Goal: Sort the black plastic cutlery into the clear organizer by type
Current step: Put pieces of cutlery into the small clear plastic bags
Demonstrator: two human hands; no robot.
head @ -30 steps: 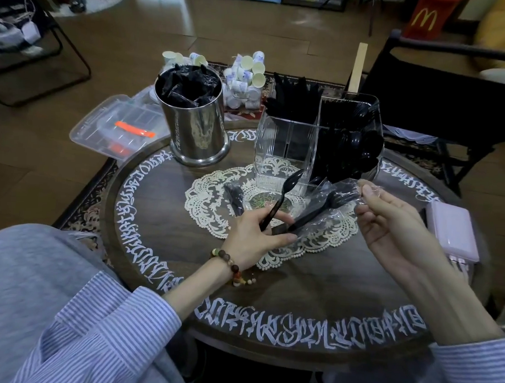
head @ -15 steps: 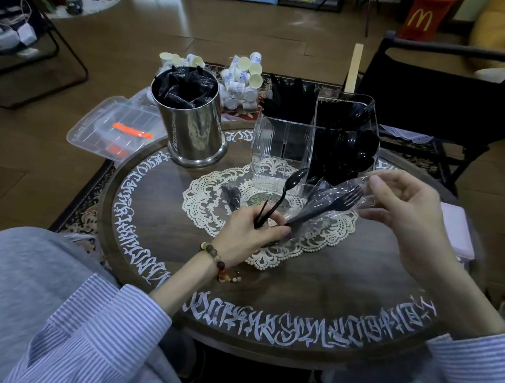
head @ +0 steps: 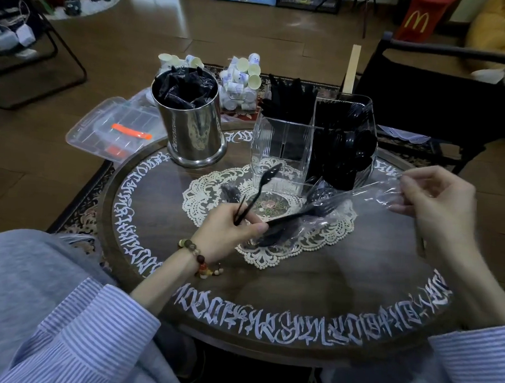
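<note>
Spoon: a black plastic spoon [head: 262, 189] stands tilted, long axis running from the left hand up and to the right, bowl uppermost, in front of the organizer's lower left wall.
Fork: a black fork [head: 299, 215] lies at a low slant over the doily, handle toward the left hand, tines pointing right and away, partly inside the wrapper.
Left hand: the left hand [head: 229, 231] is closed on the spoon's handle and the fork's handle together; wrist bent over the near edge of the doily, thumb side up, a bead bracelet [head: 197, 260] at the wrist.
Right hand: the right hand [head: 436, 205] is raised above the right side of the table [head: 299, 283], fingers curled, pinching the far end of the clear wrapper [head: 369, 196], well apart from the fork's tines.
Organizer: the clear organizer [head: 282, 146] stands beyond the doily [head: 211, 189]; black cutlery fills its back and right compartments, and the near left one looks bare.
Steel canister: a steel canister [head: 193, 131] of wrapped black cutlery stands left of the organizer.
</note>
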